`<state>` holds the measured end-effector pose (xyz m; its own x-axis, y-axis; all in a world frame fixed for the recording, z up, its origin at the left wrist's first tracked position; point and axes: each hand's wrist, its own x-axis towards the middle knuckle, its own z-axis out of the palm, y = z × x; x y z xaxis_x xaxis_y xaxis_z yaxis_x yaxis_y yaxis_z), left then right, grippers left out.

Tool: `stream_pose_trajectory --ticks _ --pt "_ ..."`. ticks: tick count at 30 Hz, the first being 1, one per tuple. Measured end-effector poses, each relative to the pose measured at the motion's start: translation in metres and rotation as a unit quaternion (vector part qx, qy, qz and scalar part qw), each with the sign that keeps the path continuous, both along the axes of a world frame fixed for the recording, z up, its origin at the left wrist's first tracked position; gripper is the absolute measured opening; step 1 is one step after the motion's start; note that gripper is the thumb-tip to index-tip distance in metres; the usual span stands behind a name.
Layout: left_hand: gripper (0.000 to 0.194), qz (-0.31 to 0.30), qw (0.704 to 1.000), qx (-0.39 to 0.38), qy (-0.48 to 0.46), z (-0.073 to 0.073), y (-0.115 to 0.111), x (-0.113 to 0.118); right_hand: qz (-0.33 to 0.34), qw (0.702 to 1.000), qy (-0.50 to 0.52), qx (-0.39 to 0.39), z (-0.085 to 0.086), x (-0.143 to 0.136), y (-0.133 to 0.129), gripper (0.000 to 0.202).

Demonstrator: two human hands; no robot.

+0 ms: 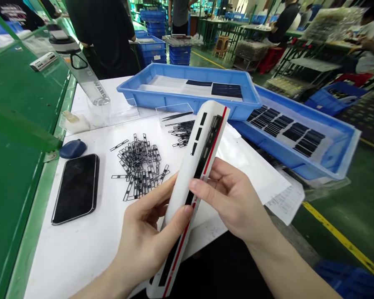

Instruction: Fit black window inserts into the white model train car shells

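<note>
A long white model train shell point(184, 178) with a red stripe and black window strips is held slantwise in front of me. My left hand point(152, 232) wraps round its lower half, with the thumb on the black strip. My right hand point(230, 191) grips it from the right, thumb pressed on the dark strip near the red lettering and fingers behind the edge. On the white table left of the shell lies a loose pile of small black-framed strips point(140, 166). Behind the shell is a smaller heap of dark strips point(182, 132), partly hidden by it.
A phone point(76, 189), a dark blue rounded object point(72, 148) and a clear bottle point(87, 74) are at the left. Tweezers point(177, 116) lie by a clear box. Two blue trays point(187, 101) point(336, 166) hold dark strips. Other people work in the background.
</note>
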<state>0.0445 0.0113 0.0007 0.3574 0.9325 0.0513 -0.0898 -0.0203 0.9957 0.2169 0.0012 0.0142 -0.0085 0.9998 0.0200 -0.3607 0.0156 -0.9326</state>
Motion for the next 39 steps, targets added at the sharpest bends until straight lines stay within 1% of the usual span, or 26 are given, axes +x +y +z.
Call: stream_pose_trajectory --ticks 1,3,6,8,12,15,18,20,23,25,27,30,32,36,39 --pt "0.046 -0.004 1.0 0.007 0.004 0.001 -0.001 0.0 -0.006 1.0 0.001 0.009 0.0 0.001 0.001 0.013" --pt "0.046 -0.007 1.0 0.007 0.008 0.002 -0.002 0.001 -0.006 1.0 0.014 0.003 0.0 0.002 0.002 0.012" --pt "0.044 0.014 1.0 -0.014 0.002 0.003 -0.003 0.004 0.024 0.999 0.034 -0.026 -0.002 0.005 0.004 0.017" --pt "0.043 0.025 1.0 -0.017 0.001 0.003 -0.003 0.004 0.034 0.998 0.037 -0.025 -0.004 0.007 0.006 0.016" --pt "0.045 0.013 1.0 0.002 0.023 0.003 -0.003 0.005 0.015 0.998 0.058 -0.016 -0.006 0.01 0.009 0.012" --pt "0.044 0.028 0.999 -0.005 0.028 0.004 -0.004 0.006 0.028 0.997 0.068 -0.036 -0.007 0.012 0.01 0.012" --pt "0.045 0.028 0.999 -0.01 0.021 0.005 -0.006 0.007 0.035 0.997 0.069 -0.028 -0.005 0.014 0.011 0.012" --pt "0.045 0.027 0.999 -0.006 0.024 0.005 -0.006 0.007 0.017 0.997 0.067 -0.022 -0.004 0.015 0.011 0.012" --pt "0.045 0.034 0.999 -0.002 0.041 0.005 -0.007 0.007 -0.007 0.997 0.065 -0.041 -0.001 0.015 0.012 0.015" --pt "0.046 0.041 0.998 -0.001 0.052 0.005 -0.007 0.007 -0.008 0.997 0.063 -0.05 0.001 0.015 0.013 0.017" --pt "0.046 0.039 0.998 0.0 0.053 0.005 -0.006 0.007 -0.009 0.997 0.059 -0.044 0.002 0.016 0.014 0.017" --pt "0.045 0.032 0.998 0.006 0.048 0.004 -0.006 0.007 -0.038 0.997 0.062 -0.026 0.003 0.019 0.018 0.017" --pt "0.044 0.037 0.998 0.009 0.055 0.004 -0.006 0.006 -0.054 0.996 0.067 -0.028 0.003 0.019 0.02 0.015" --pt "0.045 0.046 0.996 0.009 0.069 0.003 -0.005 0.005 -0.047 0.995 0.081 -0.031 0.004 0.018 0.024 0.016" --pt "0.045 0.041 0.997 0.01 0.071 0.004 -0.006 0.006 -0.067 0.994 0.082 -0.016 0.004 0.02 0.027 0.02"
